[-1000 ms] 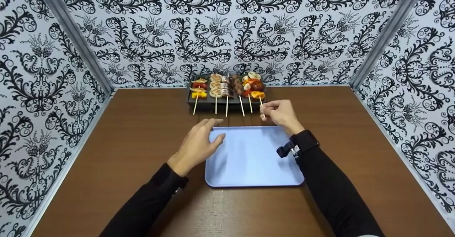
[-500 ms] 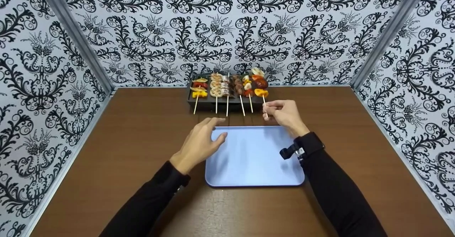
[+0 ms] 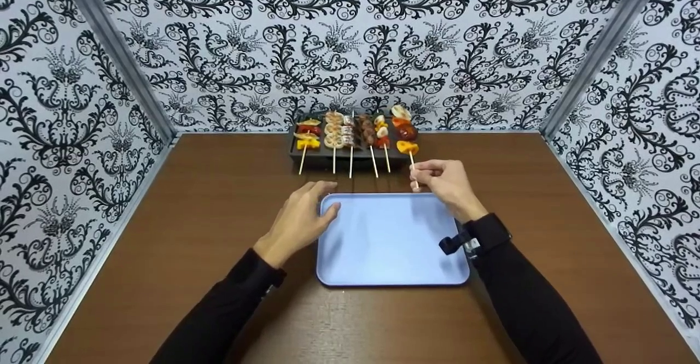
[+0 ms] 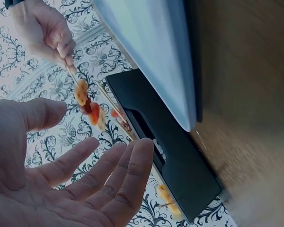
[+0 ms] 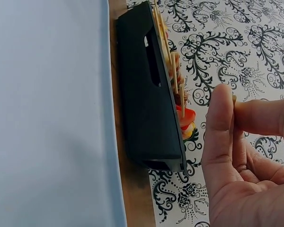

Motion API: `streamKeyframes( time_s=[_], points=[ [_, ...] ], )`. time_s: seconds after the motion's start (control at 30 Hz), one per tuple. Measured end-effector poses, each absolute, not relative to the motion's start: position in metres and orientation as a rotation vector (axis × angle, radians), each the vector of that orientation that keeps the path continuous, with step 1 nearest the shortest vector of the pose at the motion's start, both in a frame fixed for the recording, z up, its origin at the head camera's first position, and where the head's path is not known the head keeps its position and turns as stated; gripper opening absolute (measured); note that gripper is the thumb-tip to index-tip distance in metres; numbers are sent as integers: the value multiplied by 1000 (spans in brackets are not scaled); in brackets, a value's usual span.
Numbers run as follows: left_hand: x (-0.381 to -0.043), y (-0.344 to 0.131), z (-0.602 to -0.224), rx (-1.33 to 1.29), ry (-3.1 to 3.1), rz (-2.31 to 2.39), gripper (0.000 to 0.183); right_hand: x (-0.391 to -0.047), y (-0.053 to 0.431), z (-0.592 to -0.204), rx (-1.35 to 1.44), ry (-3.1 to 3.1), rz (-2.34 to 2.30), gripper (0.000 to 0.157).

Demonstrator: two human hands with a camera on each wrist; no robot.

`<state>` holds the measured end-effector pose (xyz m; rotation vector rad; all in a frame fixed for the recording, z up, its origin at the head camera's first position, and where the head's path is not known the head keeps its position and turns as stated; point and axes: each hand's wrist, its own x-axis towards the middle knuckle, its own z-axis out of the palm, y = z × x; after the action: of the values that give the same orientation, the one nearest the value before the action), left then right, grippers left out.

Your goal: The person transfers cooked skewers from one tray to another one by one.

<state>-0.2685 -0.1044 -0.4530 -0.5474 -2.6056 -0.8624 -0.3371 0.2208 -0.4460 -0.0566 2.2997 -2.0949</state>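
Observation:
My right hand pinches the bare lower end of a wooden food skewer between thumb and fingers. Orange, red and pale pieces are threaded on this skewer. In the left wrist view the raised skewer stands apart from the black tabletop grill. The right wrist view shows the pinching fingers, with most of the stick hidden. My left hand hovers by the left edge of the light blue tray, fingers spread, holding nothing.
Several other skewers, such as the squid-ring-like one, lie side by side on the grill, sticks pointing toward me. The grill stands at the back of the brown table, against a patterned wall. Patterned walls flank both sides.
My right hand has moved right and slightly nearer to me, drawing the rightmost skewer away from its neighbour. My left hand has barely shifted.

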Motion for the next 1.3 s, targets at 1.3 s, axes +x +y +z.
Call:
streamKeyframes(
  time_s=[1.3],
  points=[
    [-264,-131,-476,-262,-2864,-1015,42,-284,253,-454,-107,2282,-2038,39]
  ],
)
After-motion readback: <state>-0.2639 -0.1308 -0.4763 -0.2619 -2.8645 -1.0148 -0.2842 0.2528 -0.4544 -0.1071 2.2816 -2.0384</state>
